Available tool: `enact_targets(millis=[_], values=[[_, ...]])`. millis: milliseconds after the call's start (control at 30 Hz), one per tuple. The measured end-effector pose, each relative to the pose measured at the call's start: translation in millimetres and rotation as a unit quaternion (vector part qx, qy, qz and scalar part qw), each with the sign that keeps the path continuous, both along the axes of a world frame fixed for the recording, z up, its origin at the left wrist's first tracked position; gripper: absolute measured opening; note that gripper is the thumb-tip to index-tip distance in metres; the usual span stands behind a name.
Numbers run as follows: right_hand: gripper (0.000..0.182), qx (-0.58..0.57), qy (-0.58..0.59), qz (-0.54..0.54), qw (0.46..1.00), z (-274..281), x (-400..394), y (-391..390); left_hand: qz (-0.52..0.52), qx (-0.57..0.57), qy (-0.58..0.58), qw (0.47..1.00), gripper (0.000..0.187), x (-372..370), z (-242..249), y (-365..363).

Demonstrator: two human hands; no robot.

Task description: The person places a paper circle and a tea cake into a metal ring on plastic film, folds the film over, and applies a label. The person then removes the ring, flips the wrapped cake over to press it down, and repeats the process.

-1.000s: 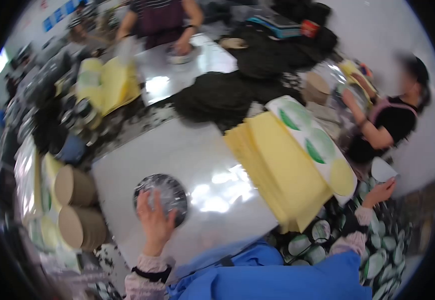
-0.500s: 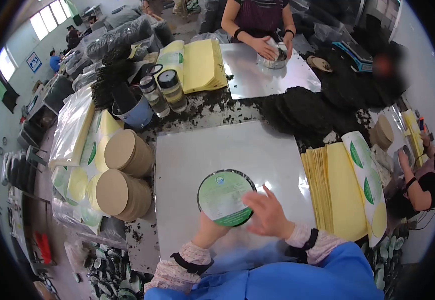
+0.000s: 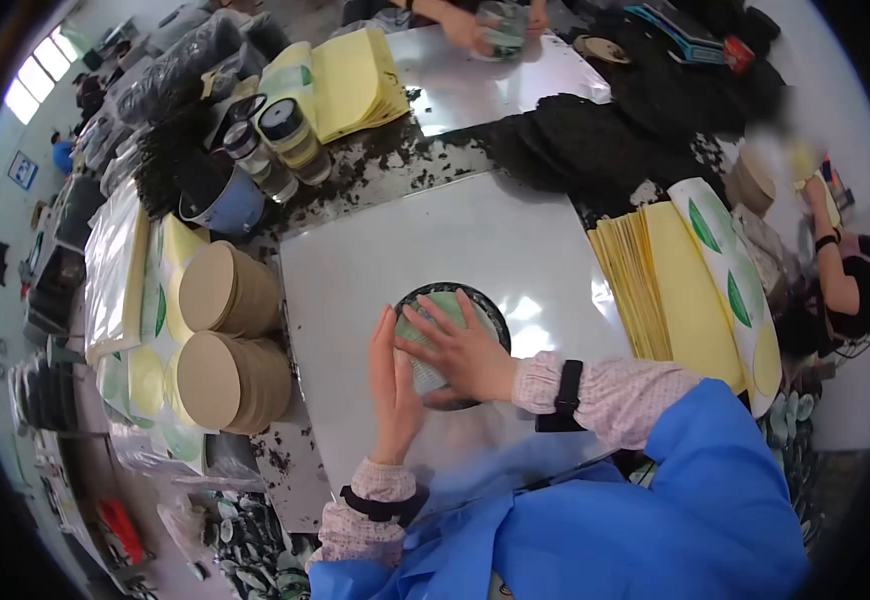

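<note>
A round package (image 3: 445,300) with a green label and dark edge is at the middle of the shiny metal sheet (image 3: 355,260). My right hand (image 3: 470,355) lies flat over the label with its fingers spread, covering much of it. Upright at the package's left side, my left hand (image 3: 392,395) touches it with straight, outstretched fingers.
Left stand two stacks of brown discs (image 3: 210,380), a blue pot (image 3: 225,205) and two jars (image 3: 290,135). Yellow paper (image 3: 695,290) lies right, dark round sheets (image 3: 585,145) behind. A co-worker's hands (image 3: 470,30) hold a clear container (image 3: 503,28) across the table.
My right hand has moved left onto the label, and my left hand has come from under the package to its side. The view has shifted; the co-worker's container looks different.
</note>
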State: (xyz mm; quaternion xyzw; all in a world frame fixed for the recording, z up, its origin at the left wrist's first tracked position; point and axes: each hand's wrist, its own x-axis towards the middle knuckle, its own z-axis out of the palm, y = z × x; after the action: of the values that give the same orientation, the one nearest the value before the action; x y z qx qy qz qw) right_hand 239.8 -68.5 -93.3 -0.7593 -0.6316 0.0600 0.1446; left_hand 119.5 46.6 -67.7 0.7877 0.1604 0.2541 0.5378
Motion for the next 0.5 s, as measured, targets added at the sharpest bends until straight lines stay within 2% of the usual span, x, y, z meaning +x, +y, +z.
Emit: enact_targets(millis=[33, 100, 133, 167, 200, 233, 267, 300, 333, 367, 433, 467, 500], values=[[0.094, 0.003, -0.005, -0.007, 1.000, -0.5, 2.0, -0.6, -0.007, 0.003, -0.005, 1.000, 0.051, 3.2, -1.3, 1.9], [0.079, 0.052, -0.072, -0.002, 0.996, 1.6, 1.4, -2.6, -0.015, -0.010, 0.002, 1.000, 0.052, 4.7, -9.5, 3.9], [0.079, 0.057, -0.071, -0.002, 0.996, -1.2, 0.8, -4.8, -0.015, -0.004, 0.003, 1.000, 0.052, 0.7, -9.8, 2.9], [0.067, 0.153, 0.134, -0.065, 0.977, -4.0, 9.0, -5.0, -0.050, 0.027, 0.051, 0.997, 0.054, 1.8, -9.2, 4.2], [0.055, 0.239, 0.331, -0.117, 0.905, 3.4, 20.1, -1.2, -0.080, 0.059, 0.095, 0.990, 0.057, 7.2, -5.3, 5.4], [0.055, 0.242, 0.326, -0.107, 0.908, 9.5, 32.2, 2.1, -0.073, 0.064, 0.088, 0.991, 0.057, 10.8, -2.3, 1.4], [0.046, 0.210, 0.276, -0.186, 0.919, 13.4, 42.6, 2.5, -0.088, 0.271, 0.148, 0.947, 0.063, 10.8, -0.5, -7.8], [0.038, 0.175, 0.227, -0.267, 0.920, 17.5, 44.8, 0.8, -0.104, 0.463, 0.206, 0.855, 0.068, 8.9, 0.9, -16.5], [0.032, 0.209, 0.162, -0.205, 0.942, 21.0, 39.4, -0.1, -0.097, 0.454, 0.200, 0.863, 0.074, 10.4, -3.6, -18.4], [0.032, 0.213, 0.163, -0.201, 0.942, 27.7, 33.9, -4.6, -0.093, 0.457, 0.202, 0.861, 0.074, 10.8, -1.1, -16.5], [0.033, 0.318, 0.141, -0.104, 0.932, 76.9, 10.8, -26.8, -0.120, 0.394, 0.263, 0.872, 0.066, 1.4, 1.3, -19.0], [0.029, 0.400, 0.091, -0.052, 0.911, 86.3, 3.3, -36.2, -0.147, 0.328, 0.223, 0.906, 0.049, -8.9, 11.9, -20.6], [0.029, 0.405, 0.089, -0.049, 0.909, 79.1, 7.7, -42.4, -0.144, 0.333, 0.221, 0.905, 0.049, -21.8, 17.8, -18.6]])
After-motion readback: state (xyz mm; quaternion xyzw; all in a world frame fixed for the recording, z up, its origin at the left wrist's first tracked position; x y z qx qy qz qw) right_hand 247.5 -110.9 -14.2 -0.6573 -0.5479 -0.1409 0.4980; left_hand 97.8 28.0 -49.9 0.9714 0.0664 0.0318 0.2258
